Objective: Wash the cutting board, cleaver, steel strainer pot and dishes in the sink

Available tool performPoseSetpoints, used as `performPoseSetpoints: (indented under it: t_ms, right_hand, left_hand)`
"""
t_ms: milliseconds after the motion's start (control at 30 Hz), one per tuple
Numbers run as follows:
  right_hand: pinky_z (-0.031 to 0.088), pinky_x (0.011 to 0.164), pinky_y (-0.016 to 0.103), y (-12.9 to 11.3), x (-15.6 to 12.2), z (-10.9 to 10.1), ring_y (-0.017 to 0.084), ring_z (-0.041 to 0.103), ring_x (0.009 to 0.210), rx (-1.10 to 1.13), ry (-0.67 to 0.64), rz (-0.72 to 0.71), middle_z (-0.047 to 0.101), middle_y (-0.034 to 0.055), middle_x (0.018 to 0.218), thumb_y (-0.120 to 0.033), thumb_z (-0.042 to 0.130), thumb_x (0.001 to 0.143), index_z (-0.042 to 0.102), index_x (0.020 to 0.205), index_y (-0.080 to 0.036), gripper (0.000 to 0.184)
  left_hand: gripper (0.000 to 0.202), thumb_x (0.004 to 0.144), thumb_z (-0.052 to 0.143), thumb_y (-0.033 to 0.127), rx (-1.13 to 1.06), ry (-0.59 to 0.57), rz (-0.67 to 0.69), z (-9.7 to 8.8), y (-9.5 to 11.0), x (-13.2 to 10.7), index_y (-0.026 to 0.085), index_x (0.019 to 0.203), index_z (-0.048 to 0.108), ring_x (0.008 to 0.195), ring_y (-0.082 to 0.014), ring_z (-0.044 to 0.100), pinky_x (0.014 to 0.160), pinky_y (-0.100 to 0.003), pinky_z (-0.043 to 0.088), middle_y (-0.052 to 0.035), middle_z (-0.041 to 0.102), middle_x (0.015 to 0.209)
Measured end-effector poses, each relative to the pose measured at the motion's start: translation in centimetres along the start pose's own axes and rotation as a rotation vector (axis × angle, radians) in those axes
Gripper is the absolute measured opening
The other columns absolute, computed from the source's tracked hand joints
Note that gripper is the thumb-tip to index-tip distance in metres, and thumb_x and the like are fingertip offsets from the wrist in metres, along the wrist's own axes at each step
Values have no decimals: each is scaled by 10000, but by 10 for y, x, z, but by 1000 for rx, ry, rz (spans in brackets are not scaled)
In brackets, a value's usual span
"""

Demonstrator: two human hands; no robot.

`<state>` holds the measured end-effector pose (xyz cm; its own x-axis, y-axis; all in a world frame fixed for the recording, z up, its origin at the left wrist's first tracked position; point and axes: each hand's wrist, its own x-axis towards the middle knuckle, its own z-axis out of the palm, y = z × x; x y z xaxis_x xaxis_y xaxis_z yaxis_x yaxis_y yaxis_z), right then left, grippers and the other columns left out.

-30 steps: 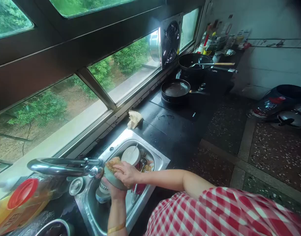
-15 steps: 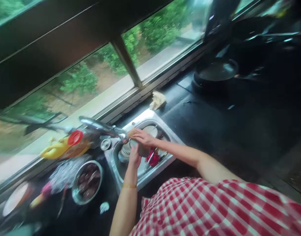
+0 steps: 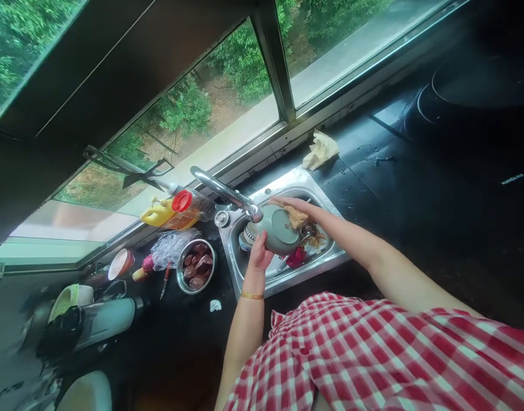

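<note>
My left hand [image 3: 261, 254] grips the rim side of a grey-green bowl [image 3: 275, 233] over the sink, thumb on its outer wall. The bowl is tipped so that its underside faces me. At its far right side, my right hand [image 3: 294, 204] holds a tan scrubbing sponge [image 3: 297, 218] against the bowl, fingers stretched along it and partly hidden. Right above the bowl's left part is the faucet [image 3: 254, 212]. In the metal sink [image 3: 228, 260] below lie a white patterned dish [image 3: 249, 233], a red item [image 3: 296, 258] and other things I cannot make out.
Left of the sink stand a metal bowl [image 3: 213, 268] of dark reddish-brown pieces, a yellow bottle [image 3: 159, 217], a red-lidded jar [image 3: 182, 201] and a plastic bag [image 3: 170, 248]. A crumpled cloth [image 3: 321, 151] lies behind the sink. A pan [image 3: 471, 85] is at the far right.
The bowl has turned so that its underside shows more fully, with the sponge now at its right side. My view has swung left, bringing more of the left counter into sight.
</note>
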<state>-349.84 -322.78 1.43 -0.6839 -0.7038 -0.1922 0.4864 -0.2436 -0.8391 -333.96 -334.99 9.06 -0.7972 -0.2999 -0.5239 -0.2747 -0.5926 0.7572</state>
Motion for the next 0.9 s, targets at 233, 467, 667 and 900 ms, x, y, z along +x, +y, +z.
performPoseSetpoints:
  t_ms: [233, 467, 667, 900]
  right_hand:
    - [491, 922, 384, 61, -30, 17, 203, 646, 995, 413, 183, 142, 637, 78, 1199, -309, 529, 792, 512, 1281, -218, 498]
    - [438, 978, 426, 36, -11, 1, 233, 618, 1049, 120, 93, 47, 647, 83, 1188, -166, 595, 672, 555, 1266, -177, 595]
    - [353, 1054, 454, 25, -25, 49, 265, 510, 1200, -304, 242, -111, 572, 104, 1297, -216, 564, 729, 556, 1294, -176, 567]
    - [194, 1119, 536, 46, -70, 108, 300, 287, 1365, -675, 339, -520, 374, 98, 1467, -234, 537, 765, 579, 1271, -209, 508]
  left_hand:
    - [258, 883, 525, 294, -135, 92, 86, 6, 2, 9, 181, 1078, 650, 1298, -210, 445, 1086, -372, 362, -61, 644, 1209]
    - [584, 863, 447, 579, -33, -25, -202, 2, 39, 10, 141, 1225, 582, 1288, -294, 449, 1079, -480, 351, -121, 619, 1242]
    - [427, 936, 404, 389, -84, 159, -34, 17, 8, 29, 150, 1258, 551, 1288, -222, 459, 1077, -370, 382, -89, 600, 1274]
    - [458, 982, 246, 347, -163, 201, 33, 10, -5, 27, 150, 1325, 476, 1341, -141, 385, 1067, -247, 382, -71, 490, 1403]
